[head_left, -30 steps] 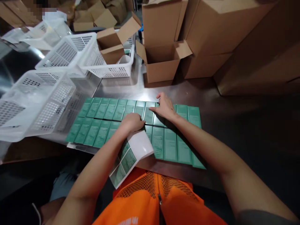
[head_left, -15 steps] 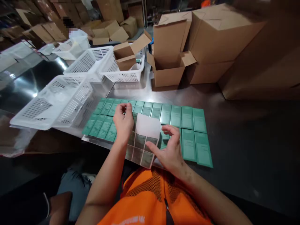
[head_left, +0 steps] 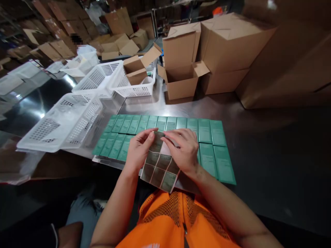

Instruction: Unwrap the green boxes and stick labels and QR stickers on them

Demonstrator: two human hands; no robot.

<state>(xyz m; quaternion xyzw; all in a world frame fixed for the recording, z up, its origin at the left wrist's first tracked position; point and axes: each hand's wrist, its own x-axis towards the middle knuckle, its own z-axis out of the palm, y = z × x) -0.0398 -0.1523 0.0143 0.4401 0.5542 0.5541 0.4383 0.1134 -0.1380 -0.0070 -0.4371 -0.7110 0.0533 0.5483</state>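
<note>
A sheet of dark, see-through stickers (head_left: 158,170) on white backing is held in front of my vest, its upper part between my hands. My left hand (head_left: 139,148) pinches the sheet's top edge with thumb and fingers. At the top right corner of the uppermost sticker, my right hand (head_left: 185,148) has its thumb and fingertips pressed together; a bare white patch of backing shows beside it. Beyond and beneath lie green boxes (head_left: 207,159) in two long rows, partly covered by my hands and the sheet.
White perforated baskets (head_left: 55,139) stand at the left; one farther back holds an open carton (head_left: 136,74). Another open cardboard box (head_left: 181,88) sits behind the rows, with big cartons (head_left: 227,48) at the right. A person's knee (head_left: 84,215) is at lower left.
My right hand has moved from the sheet's right side up to its top and closed there. My left hand has lowered slightly, and the two hands are now close together.
</note>
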